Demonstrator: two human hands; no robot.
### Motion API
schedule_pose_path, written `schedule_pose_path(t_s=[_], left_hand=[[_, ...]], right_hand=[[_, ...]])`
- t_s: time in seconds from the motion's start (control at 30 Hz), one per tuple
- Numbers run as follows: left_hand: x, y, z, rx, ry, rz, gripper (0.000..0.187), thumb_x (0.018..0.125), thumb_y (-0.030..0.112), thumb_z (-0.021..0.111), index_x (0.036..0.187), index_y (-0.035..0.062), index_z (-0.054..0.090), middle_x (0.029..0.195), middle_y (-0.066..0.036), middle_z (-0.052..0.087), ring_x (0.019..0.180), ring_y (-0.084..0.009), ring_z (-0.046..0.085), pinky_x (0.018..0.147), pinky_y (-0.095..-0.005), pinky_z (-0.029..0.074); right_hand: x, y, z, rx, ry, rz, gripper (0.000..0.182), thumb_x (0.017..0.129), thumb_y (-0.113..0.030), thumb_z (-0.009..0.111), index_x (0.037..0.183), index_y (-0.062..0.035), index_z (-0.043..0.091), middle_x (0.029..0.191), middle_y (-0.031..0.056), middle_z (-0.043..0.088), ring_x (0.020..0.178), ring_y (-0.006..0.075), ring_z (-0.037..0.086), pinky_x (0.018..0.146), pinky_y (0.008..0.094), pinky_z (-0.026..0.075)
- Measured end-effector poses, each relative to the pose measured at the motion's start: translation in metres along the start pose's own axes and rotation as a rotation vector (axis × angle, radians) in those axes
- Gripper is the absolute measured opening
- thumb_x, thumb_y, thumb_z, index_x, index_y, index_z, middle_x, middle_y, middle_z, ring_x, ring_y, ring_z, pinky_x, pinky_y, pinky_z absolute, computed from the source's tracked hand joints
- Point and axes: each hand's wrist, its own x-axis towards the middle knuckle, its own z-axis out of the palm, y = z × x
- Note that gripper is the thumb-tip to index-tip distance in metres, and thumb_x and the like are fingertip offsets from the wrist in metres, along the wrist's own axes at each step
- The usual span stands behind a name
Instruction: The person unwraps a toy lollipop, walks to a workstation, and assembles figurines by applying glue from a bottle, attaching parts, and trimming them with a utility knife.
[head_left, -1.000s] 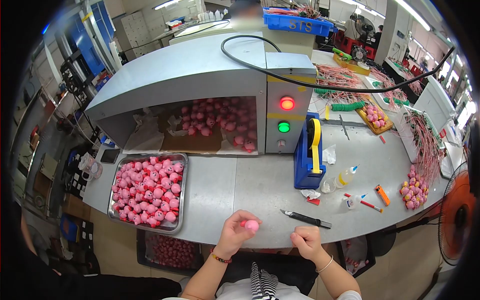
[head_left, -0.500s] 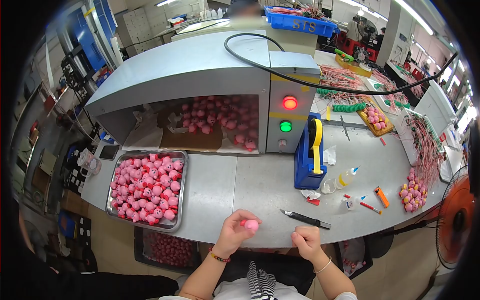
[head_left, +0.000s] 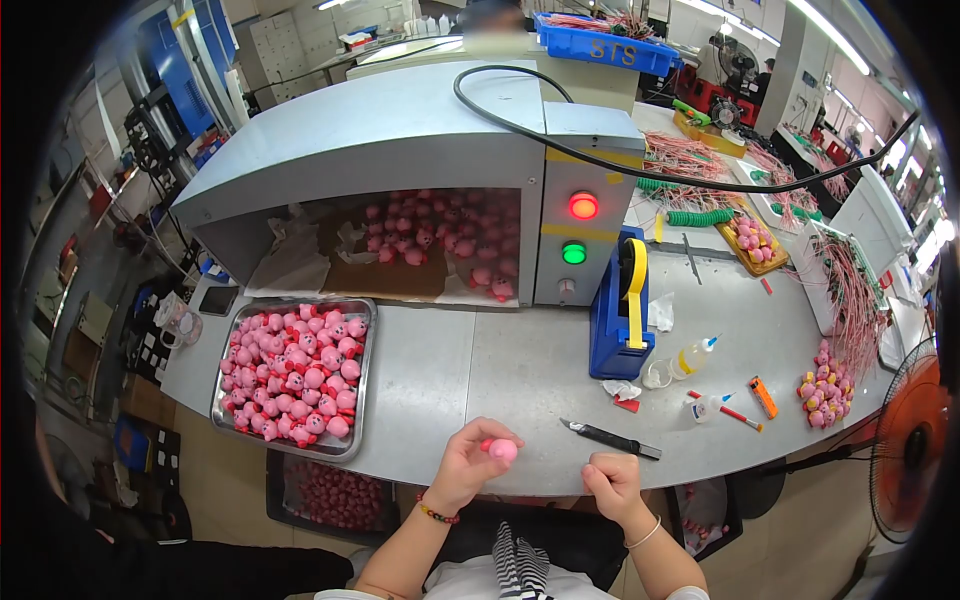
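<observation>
Between the fingers of my left hand is a small pink round figurine with a red part, held above the table's front edge. My right hand is curled closed to the right of it, apart from the figurine; whatever its fingers may hold is hidden. Just beyond that hand lies a black-handled craft knife. To the left, a metal tray is heaped with similar pink figurines.
A grey metal machine with more figurines inside stands behind. Right of it are a blue tape dispenser, a glue bottle, an orange cutter and a figurine pile. A fan stands far right.
The view has shifted very slightly. Both hands and the held figurine keep the same position.
</observation>
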Motion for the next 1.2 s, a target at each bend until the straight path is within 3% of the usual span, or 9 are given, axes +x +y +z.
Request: schedule_pose_path(t_s=[1.07,1.2], left_hand=[[0.0007,0.0017,0.0014,0.020,0.006,0.006,0.028,0.074,0.008,0.067,0.098,0.0038,0.054,0.098,-0.007,0.058,0.094,-0.0139,0.053,0.084,-0.0268,0.040],[-0.0020,0.0030,0.0026,-0.011,0.021,-0.048,0.028,0.074,0.006,0.067,0.099,0.0034,0.053,0.095,-0.004,0.056,0.089,-0.0108,0.051,0.079,-0.0247,0.043]], right_hand=[[-0.0002,0.0006,-0.0009,-0.006,0.023,-0.010,0.029,0.077,-0.005,0.056,0.051,0.0004,0.042,0.046,0.0087,0.036,0.039,0.0193,0.036,0.040,0.0310,0.025],[-0.0014,-0.0012,-0.0008,-0.077,0.046,0.009,0.027,0.072,-0.007,0.054,0.047,-0.0018,0.044,0.045,0.0090,0.036,0.038,0.0211,0.037,0.040,0.0321,0.025]])
